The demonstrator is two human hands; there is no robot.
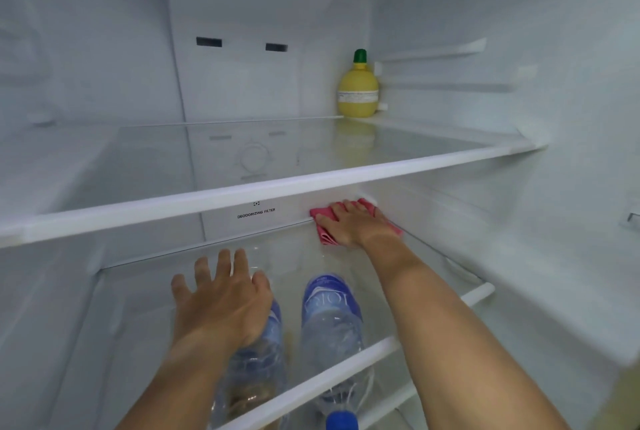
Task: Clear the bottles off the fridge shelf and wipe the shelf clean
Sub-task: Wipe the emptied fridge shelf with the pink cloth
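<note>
My right hand [356, 223] presses flat on a pink cloth [323, 237] at the back right of the lower glass shelf [138, 308], against the rear wall. My left hand [221, 301] lies palm down with fingers spread on the same shelf, nearer the front. Two clear water bottles with blue labels, one [330, 311] beside my left hand and one [258, 360] partly under it, show through the glass. The shelf's white front rim [346, 365] crosses in front of them. A blue cap [342, 422] pokes out below the rim.
The upper glass shelf [173, 201] carries a yellow lemon-shaped bottle [358, 90] with a green cap in its back right corner. A deodorizing filter panel [256, 213] sits on the rear wall between the shelves. White fridge walls close in on both sides.
</note>
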